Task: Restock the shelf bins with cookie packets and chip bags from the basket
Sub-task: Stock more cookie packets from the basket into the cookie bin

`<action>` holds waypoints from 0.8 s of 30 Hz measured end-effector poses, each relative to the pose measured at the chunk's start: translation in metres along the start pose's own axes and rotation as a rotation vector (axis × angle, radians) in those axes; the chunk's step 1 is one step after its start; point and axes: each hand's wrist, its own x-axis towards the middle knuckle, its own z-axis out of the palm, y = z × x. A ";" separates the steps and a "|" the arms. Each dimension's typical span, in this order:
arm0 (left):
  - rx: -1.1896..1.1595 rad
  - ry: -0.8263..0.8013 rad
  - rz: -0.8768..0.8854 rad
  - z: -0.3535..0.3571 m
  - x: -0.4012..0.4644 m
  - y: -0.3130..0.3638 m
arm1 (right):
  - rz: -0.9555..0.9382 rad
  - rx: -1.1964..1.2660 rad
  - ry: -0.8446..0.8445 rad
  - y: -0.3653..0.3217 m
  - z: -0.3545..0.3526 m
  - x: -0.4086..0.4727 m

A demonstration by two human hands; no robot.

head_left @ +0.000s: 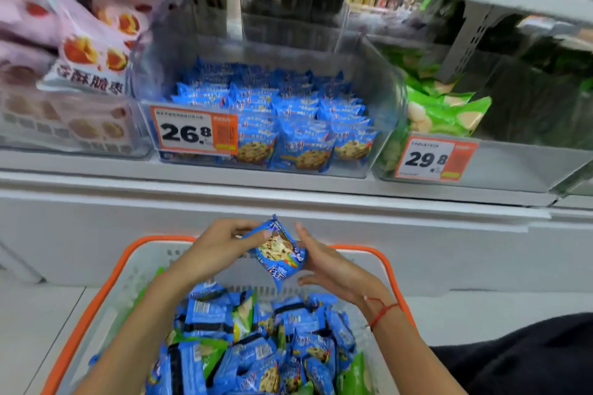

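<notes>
The white shelf [288,183] runs across the view above the fingers, carrying three clear bins. Straight up from the fingertips sits the middle bin [378,125], partly filled with blue cookie packets [298,125] and fronted by a price tag reading 26.8 [192,131]. Up and to the right of the fingers a second bin [513,167] holds green chip bags [446,109] behind a 29.8 tag [433,159]; up and to the left lie pink snack bags [83,51] (blurred, so little more can be said).

Below the wrists stands the white basket with its orange rim [80,314], heaped with more blue packets [256,349] and a few green bags [353,375].

Between the two hands, over the far edge of the basket, is a single blue cookie packet [280,250]. The left hand [221,250] pinches its upper left edge with thumb and curled fingers. The right hand [324,263] lies against the packet's right side with fingers mostly straight, thumb below; whether it truly grips is hard to tell.

The packet looks light and crinkly, its glossy film probably slippery and the cookies inside breakable. A hold on the crimped seam or across the flat faces seems safest, without squeezing the middle.
</notes>
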 end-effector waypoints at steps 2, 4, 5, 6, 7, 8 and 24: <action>-0.013 0.050 0.068 -0.005 0.001 0.022 | -0.102 -0.029 0.034 -0.027 -0.006 -0.009; -0.028 0.071 0.120 -0.007 0.001 0.043 | -0.232 -0.085 0.047 -0.050 -0.008 -0.018; -0.041 0.090 0.140 -0.007 0.003 0.051 | -0.294 -0.102 0.052 -0.059 -0.009 -0.021; -0.066 0.126 0.148 -0.007 0.004 0.058 | -0.342 -0.111 0.066 -0.066 -0.010 -0.024; -0.112 0.173 0.142 -0.007 0.005 0.063 | -0.378 -0.115 0.092 -0.072 -0.011 -0.026; -0.178 0.217 0.128 -0.007 0.007 0.067 | -0.403 -0.106 0.134 -0.078 -0.011 -0.029; 0.145 0.175 0.522 -0.027 0.045 0.161 | -0.627 -0.727 0.452 -0.202 -0.072 -0.082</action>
